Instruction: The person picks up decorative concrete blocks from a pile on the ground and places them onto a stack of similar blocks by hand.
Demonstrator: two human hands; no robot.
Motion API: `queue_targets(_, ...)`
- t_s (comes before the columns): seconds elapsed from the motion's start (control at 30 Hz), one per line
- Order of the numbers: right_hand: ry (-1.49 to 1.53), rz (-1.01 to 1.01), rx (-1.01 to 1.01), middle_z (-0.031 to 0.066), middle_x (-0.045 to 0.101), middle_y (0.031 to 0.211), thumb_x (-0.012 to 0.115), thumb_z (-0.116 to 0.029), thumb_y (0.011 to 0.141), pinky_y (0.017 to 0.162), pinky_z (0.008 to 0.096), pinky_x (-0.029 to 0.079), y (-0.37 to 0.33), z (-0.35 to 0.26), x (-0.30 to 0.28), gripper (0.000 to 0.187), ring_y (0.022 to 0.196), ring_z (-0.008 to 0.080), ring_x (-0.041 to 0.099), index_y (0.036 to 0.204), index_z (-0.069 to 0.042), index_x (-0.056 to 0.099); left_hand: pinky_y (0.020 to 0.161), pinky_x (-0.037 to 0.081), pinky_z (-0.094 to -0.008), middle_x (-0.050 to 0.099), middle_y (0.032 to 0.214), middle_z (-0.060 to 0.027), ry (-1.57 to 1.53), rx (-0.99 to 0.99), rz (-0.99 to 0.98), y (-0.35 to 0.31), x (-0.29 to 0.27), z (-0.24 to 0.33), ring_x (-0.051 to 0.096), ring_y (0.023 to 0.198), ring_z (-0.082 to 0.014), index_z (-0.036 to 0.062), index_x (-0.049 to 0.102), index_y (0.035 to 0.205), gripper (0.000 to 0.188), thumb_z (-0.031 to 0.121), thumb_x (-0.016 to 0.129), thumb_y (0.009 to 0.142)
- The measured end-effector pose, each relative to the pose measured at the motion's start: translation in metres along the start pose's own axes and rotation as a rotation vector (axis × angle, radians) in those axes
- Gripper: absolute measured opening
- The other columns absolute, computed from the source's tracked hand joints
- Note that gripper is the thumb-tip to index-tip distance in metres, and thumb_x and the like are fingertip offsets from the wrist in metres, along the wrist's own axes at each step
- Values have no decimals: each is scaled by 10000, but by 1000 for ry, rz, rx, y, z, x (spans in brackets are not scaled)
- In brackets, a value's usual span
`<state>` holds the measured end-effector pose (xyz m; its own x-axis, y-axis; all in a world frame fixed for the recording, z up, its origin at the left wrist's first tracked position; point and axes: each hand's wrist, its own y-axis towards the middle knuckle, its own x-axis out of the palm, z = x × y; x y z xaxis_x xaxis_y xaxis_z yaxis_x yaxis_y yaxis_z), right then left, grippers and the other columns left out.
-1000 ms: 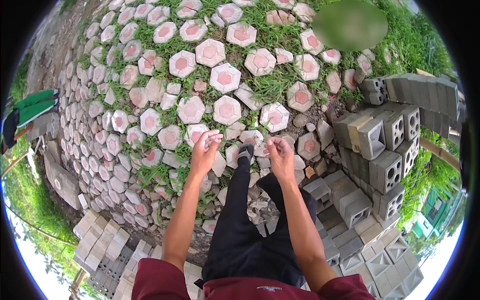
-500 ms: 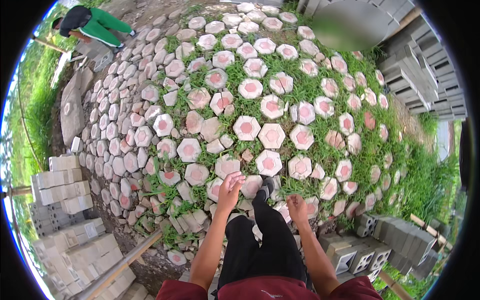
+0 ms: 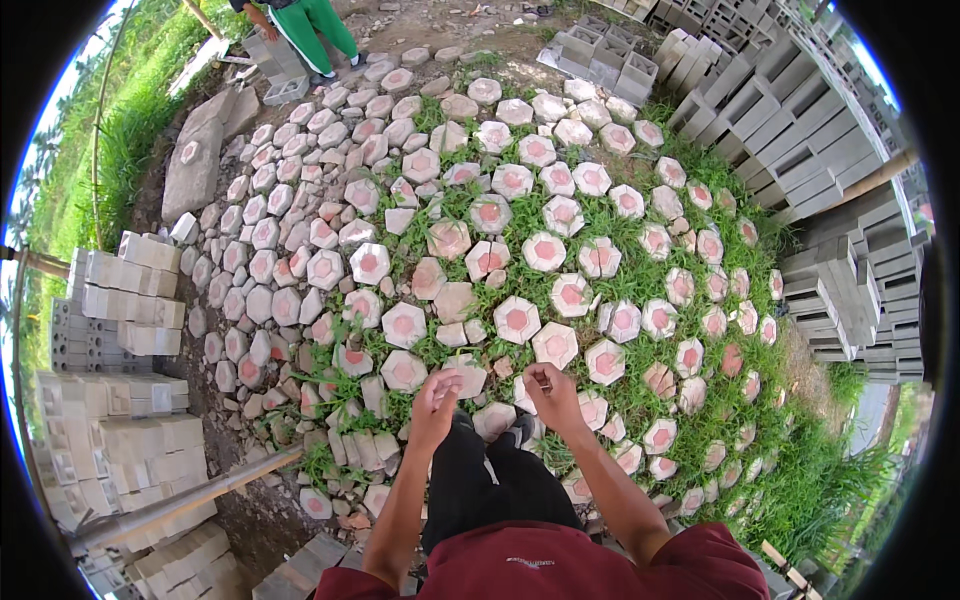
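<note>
My left hand (image 3: 433, 408) hangs in front of my body with its fingers loosely bent and apart from the thumb. Nothing shows in it. Level with it on the right, my right hand (image 3: 553, 400) has half-curled fingers, a gap by the thumb and no object visible. Both hover over ground set with hexagonal paving stones (image 3: 517, 319), pale grey with reddish centres, and touch none of them. A plain grey stone (image 3: 466, 375) lies just beyond and between the hands. My shoe (image 3: 520, 430) is on the ground below, partly hidden by my leg.
Grey block stacks (image 3: 140, 440) stand on the left, beside a bamboo pole (image 3: 190, 503). More hollow blocks (image 3: 790, 110) line the right. Grass (image 3: 620, 275) grows between the pavers. A person in green trousers (image 3: 312, 30) stands at the far left near a concrete slab (image 3: 195, 165).
My view has tilted up and moved, so the pavers sit lower in it and more blocks show at far right. My hands have come closer together. The other person has straightened up.
</note>
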<state>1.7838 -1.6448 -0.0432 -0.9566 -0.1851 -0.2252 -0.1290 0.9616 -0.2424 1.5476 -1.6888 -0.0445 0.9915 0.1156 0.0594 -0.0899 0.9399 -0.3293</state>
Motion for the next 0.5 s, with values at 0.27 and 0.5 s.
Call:
queue_targets(0.27,-55,-133,-108,57,653,830,618,-131,918,680,272,502,79,-105,44,155,744,119,617,1000,1,615,924,475,-306,643,1120,-157,-9,69,230,29,-85,67,619,1054,-203,-15,523,1228,298,71,545,944)
queue_targets(0.5,-120,-207,-190,54,645,823,626,-139,917,669,267,501,186,-157,118,159,741,115,610,990,2,621,892,470,-294,630,1159,-132,-51,99,224,152,-136,71,609,1026,-186,-15,508,1243,320,114,541,952)
